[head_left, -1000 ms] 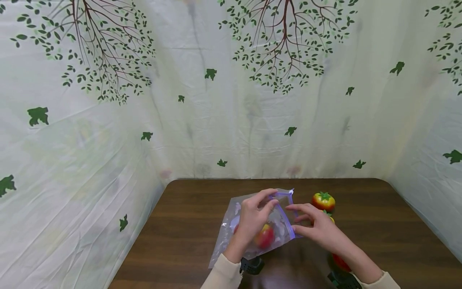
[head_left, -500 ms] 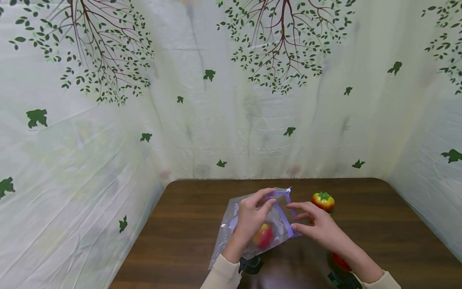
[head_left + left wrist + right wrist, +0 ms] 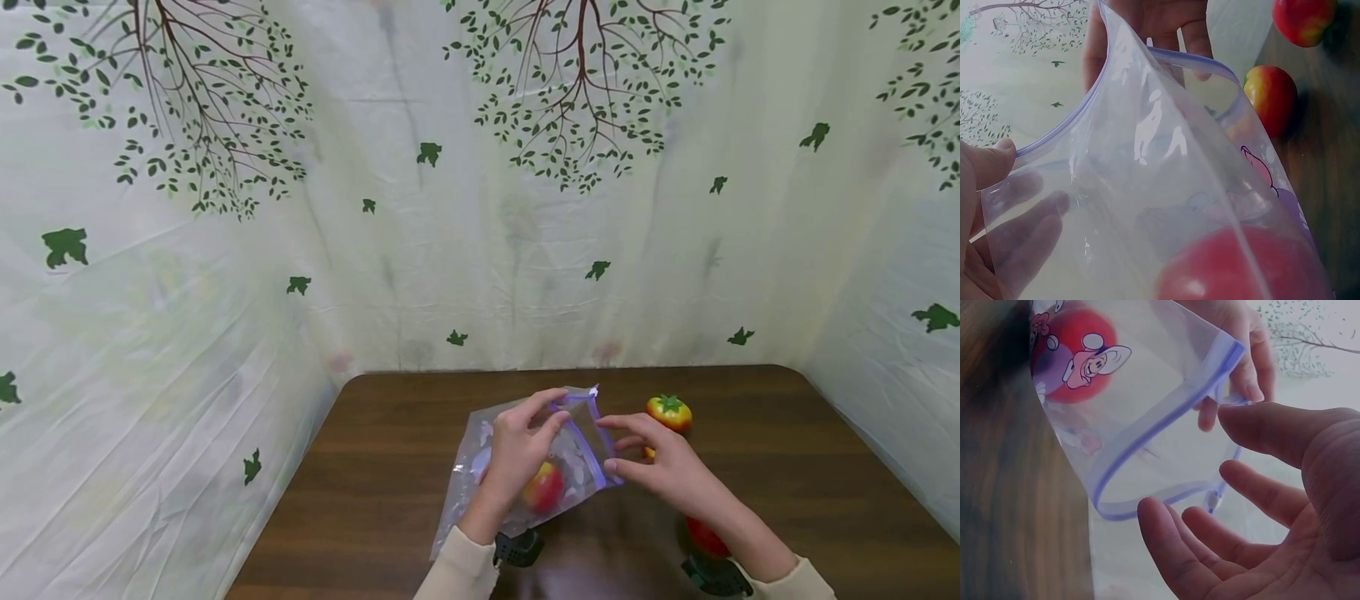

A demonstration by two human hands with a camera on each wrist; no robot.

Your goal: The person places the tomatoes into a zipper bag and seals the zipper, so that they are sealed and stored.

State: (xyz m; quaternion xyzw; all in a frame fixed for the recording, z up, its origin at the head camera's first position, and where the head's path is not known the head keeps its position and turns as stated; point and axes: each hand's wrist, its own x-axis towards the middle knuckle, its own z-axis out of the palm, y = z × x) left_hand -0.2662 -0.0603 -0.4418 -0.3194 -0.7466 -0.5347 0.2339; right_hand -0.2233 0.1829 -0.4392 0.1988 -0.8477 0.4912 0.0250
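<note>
A clear zip bag (image 3: 467,479) with a purple zip edge lies tilted on the table, its mouth spread apart towards the right. Through its film shows a red-and-yellow fruit (image 3: 543,488); the right wrist view also shows cartoon print (image 3: 1094,365) over red. My left hand (image 3: 517,446) pinches the bag's rim between thumb and fingers, the fingers showing through the film in the left wrist view. At the opening, my right hand (image 3: 660,458) has its fingers spread and loosely bent. Its thumb (image 3: 1272,428) appears to touch the rim's corner, without a visible pinch.
Beyond the right hand sits a red-and-yellow fruit (image 3: 670,412) with a green leafy top. Another fruit (image 3: 648,452) is partly hidden by that hand, and a red one (image 3: 705,537) lies by the right wrist. A leaf-patterned cloth (image 3: 525,308) hangs behind the brown table (image 3: 337,500).
Both hands keep almost the same pose at the bag's mouth. The bag's upper zip corner has shifted slightly left, and the whole head view has moved a little.
</note>
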